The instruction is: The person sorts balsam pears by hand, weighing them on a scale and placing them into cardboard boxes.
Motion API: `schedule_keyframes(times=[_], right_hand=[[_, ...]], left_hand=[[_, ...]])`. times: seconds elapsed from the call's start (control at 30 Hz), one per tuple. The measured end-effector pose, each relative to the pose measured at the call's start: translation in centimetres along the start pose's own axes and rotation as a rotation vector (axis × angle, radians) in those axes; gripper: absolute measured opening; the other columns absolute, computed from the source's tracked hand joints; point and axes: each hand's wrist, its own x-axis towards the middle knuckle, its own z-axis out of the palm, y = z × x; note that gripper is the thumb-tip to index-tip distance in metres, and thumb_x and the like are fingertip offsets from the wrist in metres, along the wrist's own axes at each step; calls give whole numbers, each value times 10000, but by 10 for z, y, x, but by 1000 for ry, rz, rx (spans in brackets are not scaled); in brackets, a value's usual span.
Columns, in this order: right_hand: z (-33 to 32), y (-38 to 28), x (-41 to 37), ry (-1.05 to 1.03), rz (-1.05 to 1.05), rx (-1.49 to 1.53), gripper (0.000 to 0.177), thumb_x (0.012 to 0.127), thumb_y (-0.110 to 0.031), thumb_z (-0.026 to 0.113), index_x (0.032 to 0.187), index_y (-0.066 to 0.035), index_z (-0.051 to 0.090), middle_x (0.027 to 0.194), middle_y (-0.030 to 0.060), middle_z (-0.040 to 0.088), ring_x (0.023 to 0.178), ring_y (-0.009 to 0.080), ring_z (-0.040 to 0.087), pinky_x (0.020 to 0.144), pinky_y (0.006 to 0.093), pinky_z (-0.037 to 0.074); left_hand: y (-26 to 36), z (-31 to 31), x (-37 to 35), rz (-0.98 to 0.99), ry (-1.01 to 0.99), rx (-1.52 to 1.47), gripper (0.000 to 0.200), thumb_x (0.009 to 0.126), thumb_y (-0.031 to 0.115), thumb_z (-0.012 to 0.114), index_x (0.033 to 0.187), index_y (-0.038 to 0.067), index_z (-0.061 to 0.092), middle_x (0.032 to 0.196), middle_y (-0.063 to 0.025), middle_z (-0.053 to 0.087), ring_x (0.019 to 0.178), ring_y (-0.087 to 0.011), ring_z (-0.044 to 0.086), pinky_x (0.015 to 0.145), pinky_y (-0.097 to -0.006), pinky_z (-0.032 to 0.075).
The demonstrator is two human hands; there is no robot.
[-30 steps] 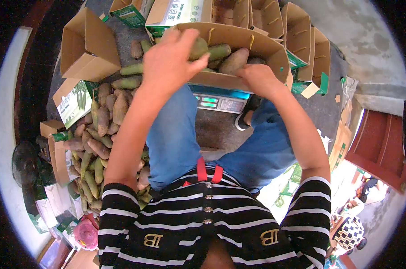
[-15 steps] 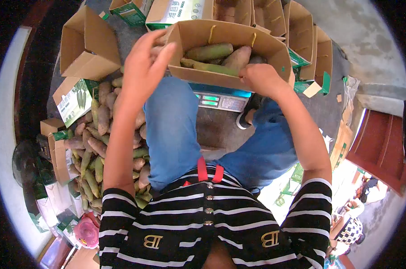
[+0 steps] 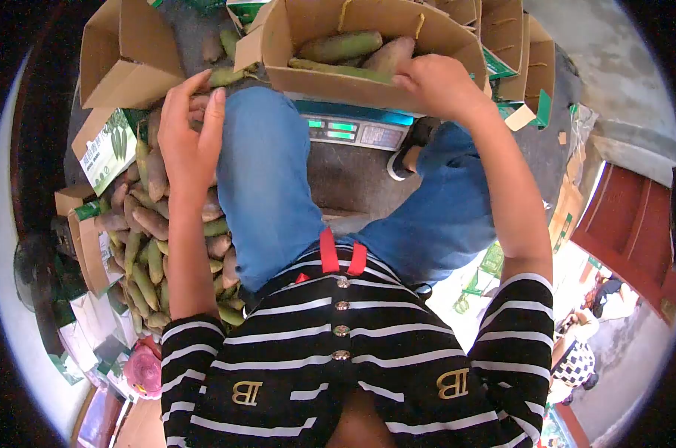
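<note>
A cardboard box (image 3: 457,56) with yellow cord on its far wall rests on a digital scale (image 3: 353,133) with lit green displays. Inside it lie long radishes, including a green radish (image 3: 342,46) and a brownish, soil-covered radish (image 3: 390,57). My right hand (image 3: 444,86) is closed over the box's near rim, its fingertips close to the radishes. To the left, my left hand (image 3: 189,127) is over a heap of green and brown radishes (image 3: 148,220), thumb and fingers apart. Whether its fingertips touch any radish is hidden.
An opened cardboard box (image 3: 133,56) stands at the upper left, beside a printed white-and-green carton (image 3: 113,153). More open boxes (image 3: 536,75) line the upper right. A pink bundle (image 3: 142,371) lies at the lower left. Another person (image 3: 574,358) is at the far lower right.
My left hand has left the box's left end and moved left and down to the heap. My right hand stays at the near rim. The view has shifted, so the box appears higher.
</note>
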Motion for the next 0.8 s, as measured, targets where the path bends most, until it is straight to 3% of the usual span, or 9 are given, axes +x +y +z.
schedule_keyframes(times=[0.07, 0.2, 0.3, 0.5, 0.8], right_hand=[[2, 3, 1, 0, 2, 9, 242, 851, -270, 502, 835, -48, 597, 789, 165, 616, 778, 351, 586, 688, 462, 460], [4, 6, -1, 28, 4, 24, 271, 844, -284, 505, 826, -41, 624, 801, 175, 628, 769, 355, 607, 685, 462, 486], [8, 9, -1, -9, 12, 20, 243, 847, -277, 508, 843, -54, 606, 804, 169, 620, 784, 354, 594, 687, 458, 467], [9, 6, -2, -62, -18, 16, 227, 853, -280, 511, 893, -74, 599, 814, 159, 615, 797, 351, 583, 690, 450, 452], [1, -2, -5, -129, -47, 56, 254, 866, -305, 497, 865, -59, 561, 783, 195, 609, 785, 387, 585, 675, 487, 451]], left_hand=[[-15, -5, -5, -75, -13, 37, 282, 860, 163, 592, 1111, 36, 570, 981, -87, 609, 854, -139, 586, 743, -254, 466], [-76, -15, -30, -33, -73, 270, 270, 831, 173, 599, 1046, 12, 569, 998, -158, 592, 850, -312, 583, 744, -358, 467], [-114, -21, -68, -253, -195, 239, 294, 828, 195, 599, 1064, 24, 560, 999, -160, 594, 870, -336, 579, 742, -398, 460], [-168, -42, -147, -380, -584, 621, 359, 804, 296, 607, 1053, 42, 560, 986, -179, 609, 909, -354, 577, 744, -434, 468], [-274, -64, -279, -826, -823, 480, 381, 772, 311, 625, 1025, 30, 582, 986, -190, 619, 902, -368, 587, 759, -444, 466]])
